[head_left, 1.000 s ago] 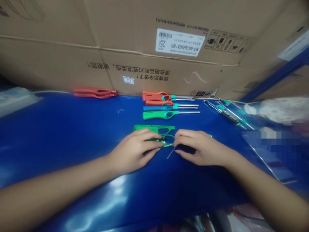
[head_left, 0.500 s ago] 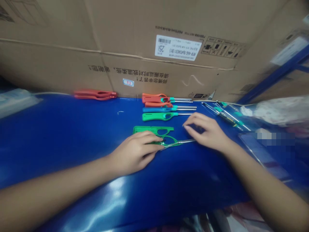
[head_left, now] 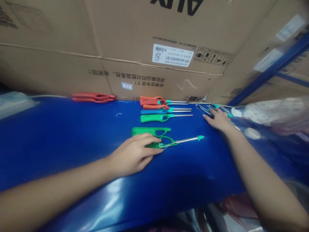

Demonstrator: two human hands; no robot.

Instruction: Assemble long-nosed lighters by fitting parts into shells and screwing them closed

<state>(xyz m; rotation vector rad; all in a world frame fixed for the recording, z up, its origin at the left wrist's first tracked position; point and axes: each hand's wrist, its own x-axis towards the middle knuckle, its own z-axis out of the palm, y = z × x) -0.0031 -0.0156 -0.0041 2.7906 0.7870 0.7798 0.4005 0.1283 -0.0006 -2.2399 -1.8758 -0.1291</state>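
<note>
My left hand (head_left: 135,151) is closed over the handle of an opened green gas lighter (head_left: 169,142), which lies on the blue table. A thin wire shows by its trigger loop, and its metal tube runs right to a turquoise tip (head_left: 200,138). Just behind lies a loose green handle half (head_left: 151,131). Over at the right, my right hand (head_left: 220,120) reaches onto a pile of metal lighter tubes (head_left: 204,110) with turquoise parts. Its thumb and forefinger are apart; the other fingers are partly hidden.
Several red, blue and green lighters (head_left: 154,118) lie in a row at the back. Red handle shells (head_left: 94,97) are left of them. A large cardboard box (head_left: 125,38) walls off the back. A white round object (head_left: 252,133) and white cloth (head_left: 263,109) are at the right.
My right hand has moved from the lighter's tube end, back and right to the pile of tubes. The turquoise tip now shows. My left hand stays on the green lighter.
</note>
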